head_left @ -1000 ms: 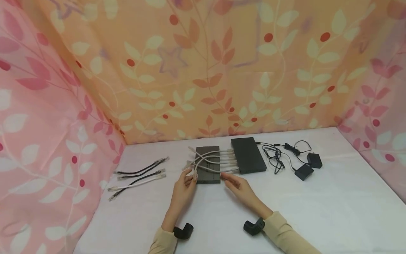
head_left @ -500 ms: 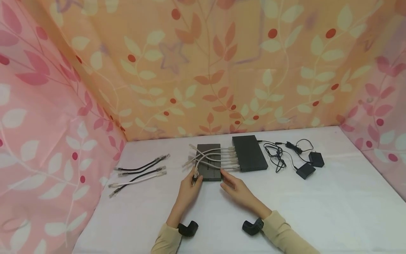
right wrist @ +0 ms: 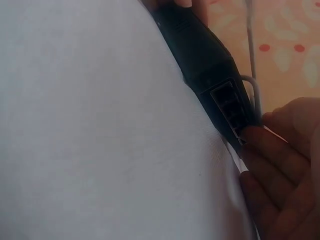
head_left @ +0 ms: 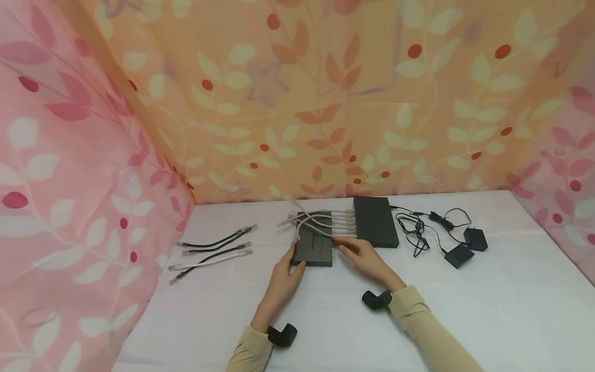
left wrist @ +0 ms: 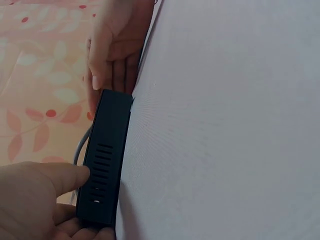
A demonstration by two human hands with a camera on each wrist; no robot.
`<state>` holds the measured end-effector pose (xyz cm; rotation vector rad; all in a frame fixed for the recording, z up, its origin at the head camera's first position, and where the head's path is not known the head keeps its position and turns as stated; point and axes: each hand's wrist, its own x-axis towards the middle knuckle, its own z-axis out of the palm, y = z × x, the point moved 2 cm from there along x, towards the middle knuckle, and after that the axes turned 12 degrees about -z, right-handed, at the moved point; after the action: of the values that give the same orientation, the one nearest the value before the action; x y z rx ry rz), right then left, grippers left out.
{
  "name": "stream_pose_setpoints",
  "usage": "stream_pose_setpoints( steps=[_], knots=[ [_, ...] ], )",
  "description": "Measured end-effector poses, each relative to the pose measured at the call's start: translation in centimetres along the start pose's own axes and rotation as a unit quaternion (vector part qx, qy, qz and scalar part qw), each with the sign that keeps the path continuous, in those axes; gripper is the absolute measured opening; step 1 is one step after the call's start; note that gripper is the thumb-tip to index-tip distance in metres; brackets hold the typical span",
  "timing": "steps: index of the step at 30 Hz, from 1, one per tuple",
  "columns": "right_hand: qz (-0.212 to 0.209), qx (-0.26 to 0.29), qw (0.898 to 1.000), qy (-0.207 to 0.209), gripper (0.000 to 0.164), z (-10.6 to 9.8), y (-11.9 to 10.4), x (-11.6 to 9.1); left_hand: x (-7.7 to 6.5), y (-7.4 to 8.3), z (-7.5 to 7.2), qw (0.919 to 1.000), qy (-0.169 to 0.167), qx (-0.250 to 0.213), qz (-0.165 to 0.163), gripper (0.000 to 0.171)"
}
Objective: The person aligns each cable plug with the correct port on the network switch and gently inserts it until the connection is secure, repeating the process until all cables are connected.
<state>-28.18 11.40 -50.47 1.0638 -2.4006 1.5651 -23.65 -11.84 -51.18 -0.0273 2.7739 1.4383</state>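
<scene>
A small dark grey network switch lies mid-table, with light grey network cables across its far part. My left hand grips its near left corner. In the left wrist view the thumb presses the slotted side of the switch while the fingers curl round the end. On the other side, my right hand reaches to the edge with fingers fairly straight. The right wrist view puts the fingertips at the row of ports, beside a bent grey cable. Whether they pinch a cable is hidden.
Just right stands a larger black network box with several grey cables plugged into its left side. Two black power adapters with looped cords lie further right. Several short black cables and a white cable lie at the left.
The left hand has moved from a grey cable's end onto the switch's corner. The right hand has moved slightly forward along the right edge. The head view has shifted slightly.
</scene>
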Motion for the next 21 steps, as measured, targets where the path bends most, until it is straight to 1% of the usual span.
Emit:
stream_pose_setpoints(
  steps=[2,5,7,10,12,14,17,18,21],
  knots=[
    [0.008,0.013,1.0,0.01,0.033,0.2,1.4,-0.1,0.1,0.1,0.3,0.9999,-0.005,0.01,-0.009,0.069],
    [0.009,0.04,0.999,0.026,0.035,0.7,3.0,-0.3,0.3,0.5,0.8,0.9982,-0.009,0.05,-0.031,0.079],
    [0.001,0.054,0.998,0.035,0.035,0.8,3.2,-0.3,0.6,0.9,1.4,0.9954,-0.003,0.087,-0.039,0.087],
    [-0.012,0.062,0.997,0.046,0.034,0.8,3.1,-0.3,1.2,1.8,2.3,0.9877,0.019,0.151,-0.034,0.098],
    [-0.016,0.066,0.997,0.047,0.033,0.8,2.7,-0.2,1.5,2.3,2.8,0.9775,0.04,0.203,-0.039,0.104],
    [-0.017,0.072,0.996,0.043,0.033,0.8,2.0,-0.2,1.7,2.7,3.1,0.9638,0.06,0.255,-0.048,0.111],
    [-0.02,0.076,0.996,0.042,0.033,0.6,0.8,-0.1,2.1,3.7,3.6,0.9443,0.068,0.315,-0.066,0.115],
    [-0.019,0.076,0.996,0.043,0.033,0.5,0.4,-0.1,2.3,4.0,3.8,0.9406,0.069,0.325,-0.068,0.114],
    [-0.02,0.067,0.997,0.043,0.033,0.3,-0.1,0.0,2.7,4.9,4.3,0.9366,0.067,0.336,-0.074,0.108]
  ],
)
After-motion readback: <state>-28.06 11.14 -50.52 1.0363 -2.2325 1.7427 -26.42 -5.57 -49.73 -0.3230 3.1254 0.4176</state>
